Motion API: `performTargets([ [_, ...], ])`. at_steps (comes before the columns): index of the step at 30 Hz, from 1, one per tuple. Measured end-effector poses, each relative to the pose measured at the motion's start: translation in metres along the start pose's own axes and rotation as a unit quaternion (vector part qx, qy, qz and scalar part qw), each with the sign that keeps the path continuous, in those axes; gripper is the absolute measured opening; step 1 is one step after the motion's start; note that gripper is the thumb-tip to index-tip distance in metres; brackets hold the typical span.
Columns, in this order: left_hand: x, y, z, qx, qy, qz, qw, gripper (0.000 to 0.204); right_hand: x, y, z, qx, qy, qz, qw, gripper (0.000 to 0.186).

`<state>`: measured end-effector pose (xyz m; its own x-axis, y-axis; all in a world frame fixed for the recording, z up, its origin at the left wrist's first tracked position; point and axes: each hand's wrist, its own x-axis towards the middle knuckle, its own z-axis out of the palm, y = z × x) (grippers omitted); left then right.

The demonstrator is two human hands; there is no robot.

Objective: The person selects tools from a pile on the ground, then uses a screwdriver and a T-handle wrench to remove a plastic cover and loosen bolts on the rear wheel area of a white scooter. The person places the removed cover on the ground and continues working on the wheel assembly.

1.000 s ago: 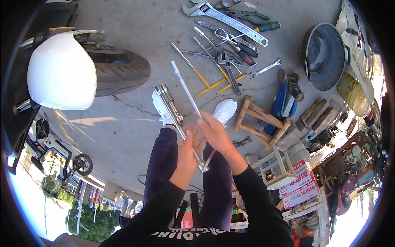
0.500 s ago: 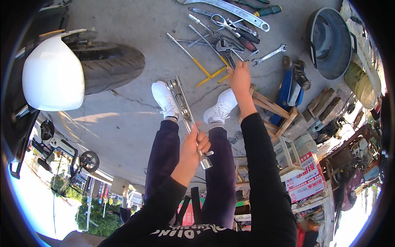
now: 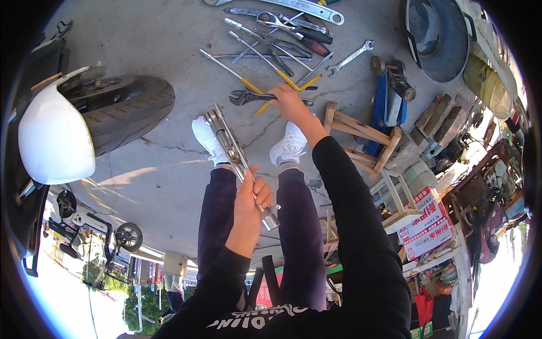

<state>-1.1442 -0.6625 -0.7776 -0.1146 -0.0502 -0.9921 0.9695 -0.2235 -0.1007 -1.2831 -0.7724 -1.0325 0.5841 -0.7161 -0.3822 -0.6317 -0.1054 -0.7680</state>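
My left hand (image 3: 250, 198) is wrapped round a bundle of shiny socket wrenches (image 3: 231, 141), which slants over my left shoe. Farther off, my right hand (image 3: 289, 103) grips an adjustable wrench (image 3: 243, 97) by its handle, with the jaws turned to the left. Just beyond that hand, yellow-handled T-shaped wrenches (image 3: 276, 70) lie on the concrete. Behind them are a ratchet (image 3: 271, 20), pliers (image 3: 279, 59) and a large silver wrench (image 3: 307, 8). A double-ended wrench (image 3: 351, 59) lies to their right. Whether the adjustable wrench touches the ground I cannot tell.
At the left stands a tyre (image 3: 127, 107) under a white fender (image 3: 56, 135). On the right are a dark tub (image 3: 451, 39), a blue floor jack (image 3: 389, 107), a wooden stool (image 3: 361, 135) and red-and-white boxes (image 3: 426, 226). My white shoes (image 3: 289, 144) are between my hands and the stool.
My right hand has swung the adjustable wrench away from the tool pile, nearer to me, and its jaws now face left. The left hand keeps its hold on the socket wrenches. The whole view has shifted.
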Motion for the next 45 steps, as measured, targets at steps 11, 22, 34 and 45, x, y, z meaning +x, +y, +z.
performTargets([
  [11, 0.007, 0.003, -0.002, 0.008, -0.015, -0.020, 1.000, 0.024, 0.021, 0.150, -0.108, 0.121, 0.412, 0.449, 0.784, 0.049],
  [22, 0.005, -0.002, 0.003, 0.023, 0.002, -0.012, 1.000, 0.024, 0.052, 0.122, -0.129, -0.044, 0.260, 0.500, 0.825, 0.038],
  [34, 0.005, -0.011, -0.001, 0.081, -0.048, 0.042, 0.995, 0.040, -0.090, -0.176, -0.115, 0.146, -0.177, 0.134, 0.964, 0.017],
  [45, 0.003, -0.006, 0.003, 0.173, -0.001, -0.010, 0.985, 0.035, 0.027, -0.110, -0.148, 0.083, -0.228, 0.087, 0.966, 0.025],
])
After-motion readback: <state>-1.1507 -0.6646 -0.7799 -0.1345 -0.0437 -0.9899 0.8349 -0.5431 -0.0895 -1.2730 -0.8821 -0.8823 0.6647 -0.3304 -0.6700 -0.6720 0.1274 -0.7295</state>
